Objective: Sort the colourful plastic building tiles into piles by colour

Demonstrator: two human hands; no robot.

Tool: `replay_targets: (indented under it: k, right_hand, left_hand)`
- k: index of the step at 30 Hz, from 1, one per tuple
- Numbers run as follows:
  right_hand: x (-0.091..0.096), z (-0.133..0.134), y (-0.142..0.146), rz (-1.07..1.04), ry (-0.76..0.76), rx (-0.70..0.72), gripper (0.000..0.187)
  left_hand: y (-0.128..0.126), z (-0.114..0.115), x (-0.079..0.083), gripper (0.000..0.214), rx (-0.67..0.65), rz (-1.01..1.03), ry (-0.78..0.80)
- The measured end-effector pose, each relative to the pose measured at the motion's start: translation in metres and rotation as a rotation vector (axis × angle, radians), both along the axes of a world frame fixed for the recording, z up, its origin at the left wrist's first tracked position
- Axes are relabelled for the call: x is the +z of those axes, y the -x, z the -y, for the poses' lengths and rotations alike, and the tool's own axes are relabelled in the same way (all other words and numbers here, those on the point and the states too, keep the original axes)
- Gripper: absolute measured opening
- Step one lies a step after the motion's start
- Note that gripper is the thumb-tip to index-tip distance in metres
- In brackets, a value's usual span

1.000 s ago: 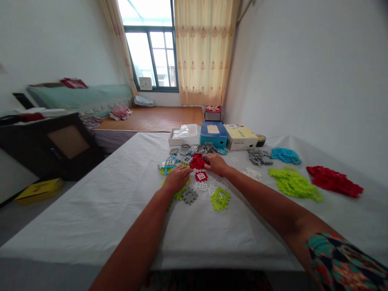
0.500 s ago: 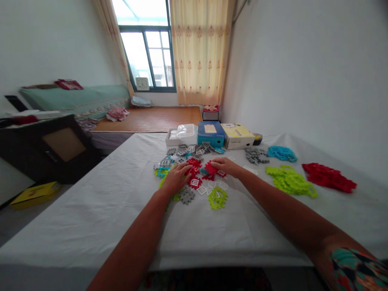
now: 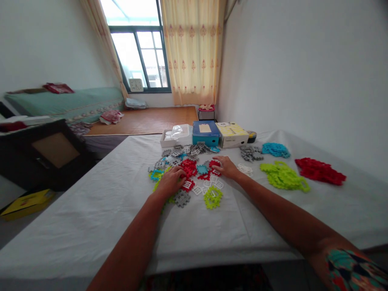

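On the white-covered table, a pile of plastic interlocking pieces with toothed edges lies between my hands. My left hand (image 3: 171, 182) rests at the left of the pile, fingers stretched over green pieces and touching the red pieces (image 3: 189, 166). At the right side, my right hand (image 3: 228, 167) has its thumb and fingers closed on a red interlocking piece (image 3: 214, 165). A blue toothed piece (image 3: 202, 169) lies between the hands. Nearer me are white lattice window pieces (image 3: 207, 184), a lime green piece (image 3: 213, 197) and a grey piece (image 3: 182, 199).
Sorted heaps lie to the right: grey (image 3: 251, 153), blue (image 3: 275, 150), lime green (image 3: 285, 176), red (image 3: 319, 170) and white (image 3: 245, 169). Behind the pile stand a clear-lidded container (image 3: 181, 132), a blue box (image 3: 206, 132) and a yellow-white box (image 3: 232, 135).
My right hand has drawn a red piece off to the right, uncovering the blue toothed piece. My left hand stays over the left of the pile. The camera view has turned slightly right.
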State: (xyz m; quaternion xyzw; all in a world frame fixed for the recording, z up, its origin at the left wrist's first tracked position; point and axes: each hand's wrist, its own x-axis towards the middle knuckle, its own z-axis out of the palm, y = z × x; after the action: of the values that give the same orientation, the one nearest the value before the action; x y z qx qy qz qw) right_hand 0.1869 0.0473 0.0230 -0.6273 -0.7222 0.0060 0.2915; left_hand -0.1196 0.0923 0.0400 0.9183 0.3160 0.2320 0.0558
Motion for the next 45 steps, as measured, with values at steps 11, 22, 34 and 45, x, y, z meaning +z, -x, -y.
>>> replay_targets:
  k: [11,22,34,45]
  right_hand:
    - [-0.005,0.008,0.047,0.195,0.016,0.194,0.039]
    - [0.031,0.03,0.026,0.019,-0.065,0.155,0.045]
    - [0.061,0.053,-0.19,-0.116,-0.035,-0.444,0.039]
    - [0.042,0.053,-0.31,0.102,0.124,-0.995,0.055]
  left_hand:
    - [0.0,0.001,0.005,0.018,-0.043,0.012,0.052]
    - [0.002,-0.005,-0.004,0.03,-0.036,-0.036,-0.028]
    - [-0.001,-0.009,-0.004,0.04,0.035,-0.1,-0.02]
    - [-0.001,-0.007,-0.004,0.042,0.059,-0.105,-0.039]
